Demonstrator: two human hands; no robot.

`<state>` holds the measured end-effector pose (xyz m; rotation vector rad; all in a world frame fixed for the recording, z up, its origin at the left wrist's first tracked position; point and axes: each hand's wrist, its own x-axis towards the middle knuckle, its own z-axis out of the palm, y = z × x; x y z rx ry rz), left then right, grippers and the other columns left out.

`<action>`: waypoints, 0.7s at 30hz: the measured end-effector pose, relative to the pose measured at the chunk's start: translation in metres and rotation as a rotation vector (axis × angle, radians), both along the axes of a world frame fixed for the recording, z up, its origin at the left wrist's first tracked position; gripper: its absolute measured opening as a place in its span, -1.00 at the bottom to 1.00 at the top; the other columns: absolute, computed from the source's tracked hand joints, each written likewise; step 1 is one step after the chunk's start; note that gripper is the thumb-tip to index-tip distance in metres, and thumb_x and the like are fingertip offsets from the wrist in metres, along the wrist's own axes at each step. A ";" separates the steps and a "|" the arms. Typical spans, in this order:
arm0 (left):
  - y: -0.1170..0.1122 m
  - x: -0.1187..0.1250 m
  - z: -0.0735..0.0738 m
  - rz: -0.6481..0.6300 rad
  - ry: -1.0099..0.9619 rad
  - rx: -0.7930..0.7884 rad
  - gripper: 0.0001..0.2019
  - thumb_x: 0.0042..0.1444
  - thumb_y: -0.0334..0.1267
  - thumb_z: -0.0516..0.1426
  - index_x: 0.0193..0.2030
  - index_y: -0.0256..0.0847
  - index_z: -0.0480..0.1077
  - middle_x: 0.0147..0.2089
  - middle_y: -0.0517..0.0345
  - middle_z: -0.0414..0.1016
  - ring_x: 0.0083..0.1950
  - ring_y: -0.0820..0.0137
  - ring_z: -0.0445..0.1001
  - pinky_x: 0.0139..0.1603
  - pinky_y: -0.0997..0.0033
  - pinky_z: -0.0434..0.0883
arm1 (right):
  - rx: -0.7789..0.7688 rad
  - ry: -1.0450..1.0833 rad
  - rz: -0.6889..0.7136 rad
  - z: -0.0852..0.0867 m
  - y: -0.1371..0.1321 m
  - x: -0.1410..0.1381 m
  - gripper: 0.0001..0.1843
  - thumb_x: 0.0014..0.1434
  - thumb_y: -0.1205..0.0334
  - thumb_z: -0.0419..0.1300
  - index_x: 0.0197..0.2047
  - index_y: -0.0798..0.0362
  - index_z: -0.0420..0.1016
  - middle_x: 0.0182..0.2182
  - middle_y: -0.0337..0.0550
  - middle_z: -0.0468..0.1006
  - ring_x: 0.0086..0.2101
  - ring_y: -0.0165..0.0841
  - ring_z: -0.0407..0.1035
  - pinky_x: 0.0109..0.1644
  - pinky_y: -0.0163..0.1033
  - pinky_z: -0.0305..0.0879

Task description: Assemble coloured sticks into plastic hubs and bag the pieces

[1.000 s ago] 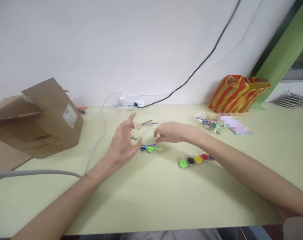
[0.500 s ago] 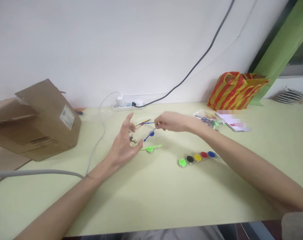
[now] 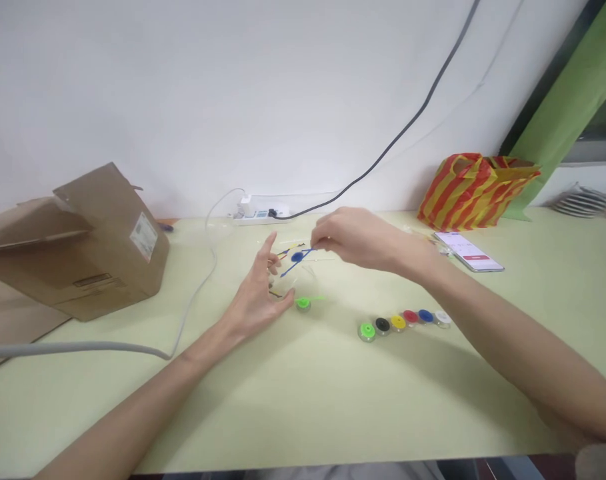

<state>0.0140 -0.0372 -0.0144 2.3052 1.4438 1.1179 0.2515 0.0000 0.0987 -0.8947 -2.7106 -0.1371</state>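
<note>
My right hand [image 3: 345, 237] pinches the upper end of a thin blue spinner arrow [image 3: 297, 257], which has a round blue hub at its middle and slants down to the left above the table. My left hand [image 3: 260, 290] is open, thumb and fingers spread around the arrow's lower tip; I cannot tell whether it touches. A green spinner arrow [image 3: 303, 304] on a round clear base lies just right of my left thumb. Behind my left fingers are more thin arrows [image 3: 293, 249] in yellow, red and blue, partly hidden.
Several round coloured discs on clear bases [image 3: 397, 324] form a row at the right. A phone [image 3: 469, 251] and a striped bag [image 3: 477, 193] stand farther back. At left are a cardboard box [image 3: 107, 267] and a grey cable [image 3: 83, 349]; a power strip [image 3: 260, 215] lies by the wall.
The blue arrow has risen slightly away from the left thumb, with my right hand still holding its end. The view has shifted a little, and the white disc in the row now shows.
</note>
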 end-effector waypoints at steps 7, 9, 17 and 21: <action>0.000 0.002 0.000 -0.053 -0.061 -0.032 0.05 0.06 -0.26 0.26 0.53 0.11 -0.33 0.08 0.06 0.26 -0.15 0.40 0.40 -0.13 0.34 0.45 | 0.017 -0.010 0.108 -0.027 -0.004 -0.026 -0.80 0.20 0.49 0.14 -0.38 0.08 0.53 -0.45 -0.18 0.54 -0.45 -0.40 0.28 -0.40 -0.26 -0.07; 0.000 0.002 0.000 -0.060 -0.071 -0.009 0.03 0.06 -0.26 0.26 0.53 0.10 -0.30 0.10 0.04 0.27 -0.06 0.35 0.41 -0.11 0.34 0.46 | 0.014 0.040 0.130 -0.036 -0.004 -0.033 -0.82 0.21 0.48 0.15 -0.36 0.08 0.52 -0.47 -0.20 0.53 -0.48 -0.42 0.26 -0.41 -0.26 -0.10; 0.001 0.004 0.000 -0.110 -0.124 0.035 0.00 0.04 -0.35 0.23 0.53 0.06 -0.24 0.08 0.05 0.29 0.02 0.32 0.43 -0.04 0.30 0.47 | -0.127 0.295 0.170 -0.066 -0.002 -0.053 -0.79 0.36 0.36 0.14 -0.29 0.10 0.58 -0.36 -0.15 0.59 -0.35 -0.38 0.38 -0.33 -0.28 0.01; 0.003 0.002 0.000 -0.116 -0.149 0.101 0.00 0.01 -0.34 0.24 0.52 0.07 -0.20 0.05 0.07 0.28 0.01 0.31 0.42 -0.09 0.32 0.47 | -0.324 0.258 0.303 -0.055 -0.004 -0.047 -0.82 0.38 0.19 0.18 -0.15 0.05 0.61 -0.30 -0.15 0.59 -0.28 -0.34 0.40 -0.24 -0.28 0.11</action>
